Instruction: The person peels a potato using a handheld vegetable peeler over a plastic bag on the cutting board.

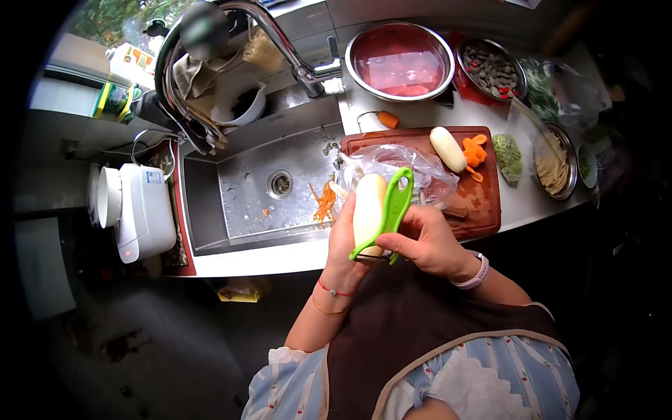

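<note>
My left hand (pixel 341 241) is wrapped round a pale, peeled-looking root vegetable (pixel 369 203), held upright over the counter's front edge. In my right hand (pixel 428 241) is a green peeler (pixel 397 203), its blade end at the lower end of the vegetable. Behind them a clear plastic bag (pixel 427 168) lies on the brown cutting board (pixel 487 210). Another pale root vegetable (pixel 448 149) and some orange carrot pieces (pixel 474 152) rest on the board's far right part. Orange peelings (pixel 324 201) lie in the sink at its right side.
The steel sink (pixel 245 175) is at the left, under a curved faucet (pixel 283 42). A steel bowl of reddish contents (pixel 400 61) stands behind the board, with a bowl of dark shells (pixel 492 70) beside it. Bagged greens (pixel 507 157) and a bowl of yellowish food (pixel 553 164) are at the right.
</note>
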Available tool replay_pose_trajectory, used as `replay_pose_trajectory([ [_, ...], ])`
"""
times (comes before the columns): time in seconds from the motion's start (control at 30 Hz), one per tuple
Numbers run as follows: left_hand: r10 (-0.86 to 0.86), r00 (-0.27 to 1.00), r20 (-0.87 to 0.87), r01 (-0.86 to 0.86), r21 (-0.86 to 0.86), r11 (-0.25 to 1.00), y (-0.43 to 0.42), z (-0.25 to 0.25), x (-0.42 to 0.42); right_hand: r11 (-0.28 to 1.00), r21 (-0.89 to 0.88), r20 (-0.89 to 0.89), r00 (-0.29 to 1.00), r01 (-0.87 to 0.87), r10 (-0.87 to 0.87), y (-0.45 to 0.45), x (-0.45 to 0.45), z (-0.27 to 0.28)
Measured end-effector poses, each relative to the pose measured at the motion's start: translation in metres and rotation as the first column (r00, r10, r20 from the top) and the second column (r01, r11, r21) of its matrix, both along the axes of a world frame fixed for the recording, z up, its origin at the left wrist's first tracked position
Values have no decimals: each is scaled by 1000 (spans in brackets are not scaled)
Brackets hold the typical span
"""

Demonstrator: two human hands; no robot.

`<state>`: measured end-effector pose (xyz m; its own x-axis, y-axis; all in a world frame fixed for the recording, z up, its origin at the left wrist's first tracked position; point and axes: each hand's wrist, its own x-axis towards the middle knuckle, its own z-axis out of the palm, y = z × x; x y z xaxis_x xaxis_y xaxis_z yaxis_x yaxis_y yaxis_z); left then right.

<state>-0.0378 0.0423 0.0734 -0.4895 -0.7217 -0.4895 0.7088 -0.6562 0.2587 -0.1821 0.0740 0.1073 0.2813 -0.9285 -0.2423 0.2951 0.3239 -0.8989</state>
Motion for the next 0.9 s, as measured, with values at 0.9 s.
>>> replay_pose_trajectory([
  [0.9, -175, 971, 161, 178, -3, 984, 29, -20, 34, 970, -232, -463, 868, 78, -181, -50, -21, -127],
])
